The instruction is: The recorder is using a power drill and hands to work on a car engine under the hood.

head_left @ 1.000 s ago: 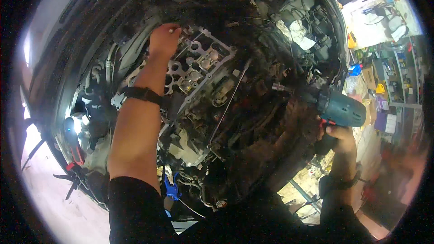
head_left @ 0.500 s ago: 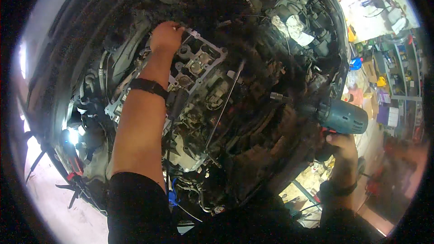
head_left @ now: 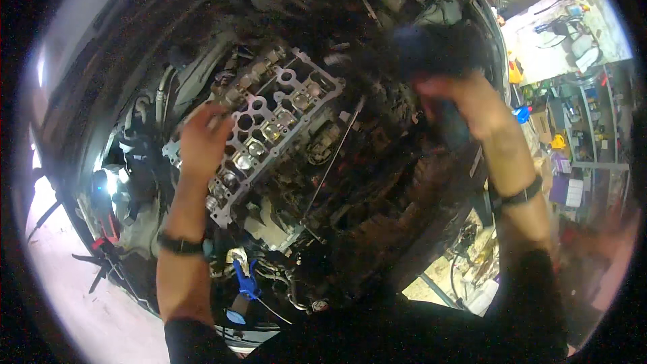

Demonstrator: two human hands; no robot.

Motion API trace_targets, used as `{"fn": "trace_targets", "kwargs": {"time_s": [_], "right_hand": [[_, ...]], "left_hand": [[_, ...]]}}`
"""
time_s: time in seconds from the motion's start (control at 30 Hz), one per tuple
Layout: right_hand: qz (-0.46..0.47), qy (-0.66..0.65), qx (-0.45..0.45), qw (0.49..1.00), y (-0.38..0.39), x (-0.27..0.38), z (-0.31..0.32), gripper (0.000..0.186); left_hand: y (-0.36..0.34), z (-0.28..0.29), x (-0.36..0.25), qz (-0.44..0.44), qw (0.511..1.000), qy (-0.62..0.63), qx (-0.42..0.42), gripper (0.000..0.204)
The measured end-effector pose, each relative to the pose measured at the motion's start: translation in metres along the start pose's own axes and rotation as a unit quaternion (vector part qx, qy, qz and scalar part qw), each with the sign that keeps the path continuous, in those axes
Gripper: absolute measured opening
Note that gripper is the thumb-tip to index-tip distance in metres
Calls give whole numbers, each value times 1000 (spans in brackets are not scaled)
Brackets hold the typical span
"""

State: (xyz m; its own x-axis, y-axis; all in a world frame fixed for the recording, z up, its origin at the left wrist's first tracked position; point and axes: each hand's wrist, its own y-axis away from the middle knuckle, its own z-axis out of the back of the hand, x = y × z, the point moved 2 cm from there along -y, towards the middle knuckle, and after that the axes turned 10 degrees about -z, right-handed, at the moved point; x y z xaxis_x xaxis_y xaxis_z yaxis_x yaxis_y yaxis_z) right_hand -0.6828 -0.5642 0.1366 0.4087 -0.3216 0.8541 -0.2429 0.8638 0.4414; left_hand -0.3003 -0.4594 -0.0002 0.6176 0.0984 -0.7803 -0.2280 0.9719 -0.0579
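Note:
The silver cylinder head lies slanted in the engine bay, its round bores and valve wells facing up. Over its left side is my left hand, fingers curled together; a little blurred, it hides whatever may be between them. My right hand is raised at the right of the bay, wrapped round a cordless impact wrench. Motion smears the wrench into a dark and teal shape, and its socket end cannot be made out.
A thin metal rod lies slanted right of the cylinder head. Nearer me sits a blue clamp with a cable. A lit lamp shines at the left edge. Stocked shelves and a cluttered white table stand at the right.
My left hand has drawn back toward me along the cylinder head, uncovering its far end. My right hand has swung the impact wrench up, away from me and leftward over the bay.

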Motion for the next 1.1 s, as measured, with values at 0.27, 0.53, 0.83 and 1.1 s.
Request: {"fn": "trace_targets", "kwargs": {"time_s": [0.27,0.53,0.83,1.1], "right_hand": [[-51,185,86,978,-126,78,-72,22],[-50,309,178,933,-182,93,-109,20],[-102,459,140,871,-195,117,-140,22],[-142,402,116,897,-192,113,-147,33]], "left_hand": [[305,173,56,127,934,-333,-17,30],[457,190,123,135,887,-441,-36,36],[453,187,125,76,896,-428,-93,37],[459,189,132,88,896,-431,-54,42]]}}
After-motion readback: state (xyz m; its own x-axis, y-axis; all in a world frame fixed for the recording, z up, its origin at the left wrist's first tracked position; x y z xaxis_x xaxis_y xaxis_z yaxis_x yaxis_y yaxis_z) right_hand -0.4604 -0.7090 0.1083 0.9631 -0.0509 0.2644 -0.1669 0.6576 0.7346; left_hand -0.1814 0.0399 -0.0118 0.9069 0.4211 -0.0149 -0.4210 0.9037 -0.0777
